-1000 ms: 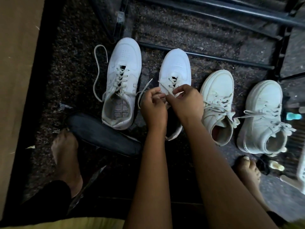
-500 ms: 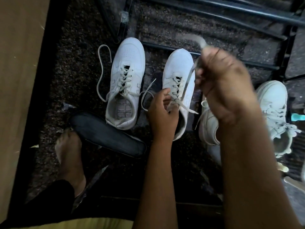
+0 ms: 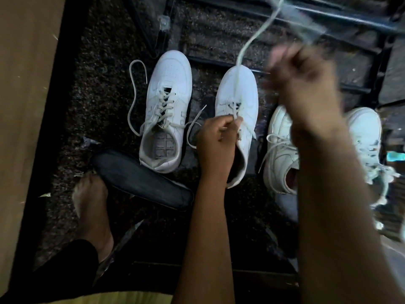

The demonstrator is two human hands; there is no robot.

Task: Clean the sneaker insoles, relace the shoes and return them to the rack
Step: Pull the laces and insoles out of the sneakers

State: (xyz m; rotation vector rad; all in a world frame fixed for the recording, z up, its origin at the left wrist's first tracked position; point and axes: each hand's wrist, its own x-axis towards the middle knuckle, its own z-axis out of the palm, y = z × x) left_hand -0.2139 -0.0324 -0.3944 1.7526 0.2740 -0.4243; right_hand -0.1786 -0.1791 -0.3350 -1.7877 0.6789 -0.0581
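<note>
One white sneaker (image 3: 237,91), second from the left in a row on the dark floor (image 3: 98,84), has its lace (image 3: 252,40) rising past the toe, and the left hand (image 3: 217,139) pinches that lace at the eyelets. The right hand (image 3: 304,84) is raised and blurred, so its grip cannot be told. A dark insole (image 3: 140,176) lies beside the neighbouring sneaker (image 3: 164,110).

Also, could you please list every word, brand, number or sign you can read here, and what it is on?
None can be read.
Leftmost sneaker: no lettering visible.
Sneaker being laced and its lace: plain.
Third sneaker and rightmost sneaker: blurred, nothing legible.
Dark insole: no print visible.
Turquoise object: too blurred to tell.
</note>
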